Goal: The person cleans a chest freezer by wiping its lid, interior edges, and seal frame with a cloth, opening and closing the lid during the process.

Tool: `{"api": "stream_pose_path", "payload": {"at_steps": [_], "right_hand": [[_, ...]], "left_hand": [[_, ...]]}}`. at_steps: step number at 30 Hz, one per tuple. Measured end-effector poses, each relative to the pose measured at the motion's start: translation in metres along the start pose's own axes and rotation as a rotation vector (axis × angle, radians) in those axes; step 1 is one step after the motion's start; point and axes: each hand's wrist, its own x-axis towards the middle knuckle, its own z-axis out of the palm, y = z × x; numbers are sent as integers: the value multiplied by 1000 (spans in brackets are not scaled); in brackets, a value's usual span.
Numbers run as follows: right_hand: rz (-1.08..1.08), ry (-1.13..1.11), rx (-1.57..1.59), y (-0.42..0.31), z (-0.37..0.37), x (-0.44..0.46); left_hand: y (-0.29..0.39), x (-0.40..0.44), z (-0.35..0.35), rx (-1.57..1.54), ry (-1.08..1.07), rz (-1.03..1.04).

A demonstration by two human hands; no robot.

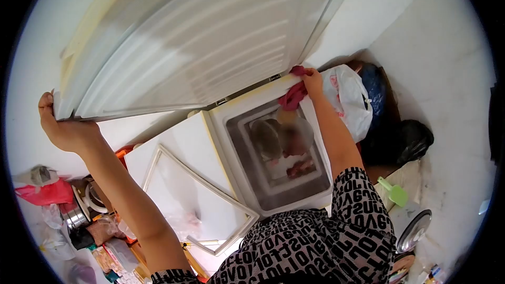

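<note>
My left hand (pixel 71 129) is closed around the outer edge of the raised white freezer lid (pixel 200 47), which leans open at the back. At the far right corner of the chest freezer, my right hand (pixel 313 81) grips a dark red cloth (pixel 293 96). The cloth lies against the white rim (pixel 231 176) and hangs partly over the opening. Inside the compartment, cloudy wrapped lumps (pixel 281 137) and some reddish pieces (pixel 300 169) lie low down; I cannot tell exactly what they are.
A loose lid seal (pixel 197 176) lies on the freezer's white left top. To the right are a white plastic bag (pixel 344 100), a black bag (pixel 415 142), a green scoop (pixel 393 192) and a pot lid (pixel 414 230). Crowded household goods (pixel 105 231) stand at lower left.
</note>
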Motion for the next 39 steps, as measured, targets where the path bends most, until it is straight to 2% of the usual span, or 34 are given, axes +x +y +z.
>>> {"api": "stream_pose_path", "payload": {"at_steps": [1, 3, 4, 6, 7, 9, 10, 12, 13, 15, 16, 17, 19, 23, 25, 29, 31, 34, 36, 39], "right_hand": [[-2, -1, -4, 14, 6, 15], [326, -33, -193, 26, 17, 36], [327, -39, -192, 26, 18, 37], [456, 53, 270, 25, 15, 36], [458, 52, 267, 42, 20, 38], [147, 222, -285, 69, 33, 44], [143, 222, -290, 53, 30, 34], [-286, 340, -78, 22, 24, 4], [-289, 340, -82, 11, 16, 0], [-32, -118, -252, 1, 5, -2], [16, -123, -46, 3, 9, 3], [15, -124, -44, 3, 8, 9], [316, -316, 432, 1, 6, 16], [322, -311, 449, -3, 6, 14], [275, -317, 331, 3, 4, 13], [303, -305, 280, 6, 7, 18], [247, -266, 232, -8, 8, 16], [203, -283, 255, -12, 4, 11], [202, -294, 288, -7, 4, 10], [195, -327, 348, -1, 6, 15]], "left_hand": [[0, 0, 0, -1, 4, -2], [1, -1, 0, 4, -5, -14], [3, -1, 1, 9, -4, -12], [8, -5, 3, 24, 21, 9], [6, -5, 2, 27, 22, 6], [0, -1, -2, 7, -21, 25], [-1, 1, -3, 6, -16, 23], [-3, 3, -5, 0, -40, 0], [-3, 4, -5, -1, -36, -2], [-3, 4, -4, 42, -21, 40], [-5, 5, -5, 45, -20, 38], [-5, 5, -7, 19, -22, 23], [-3, 5, -6, -5, -27, 10], [-5, 7, -8, 27, -21, 21], [-3, 5, -5, 25, -20, 14], [2, -3, 5, 43, 78, 14], [3, -3, 5, 47, 89, 6], [-3, 4, -3, 79, 67, 48], [-3, 5, -4, 44, 28, 2], [-2, 3, 0, 49, 67, 19]]}}
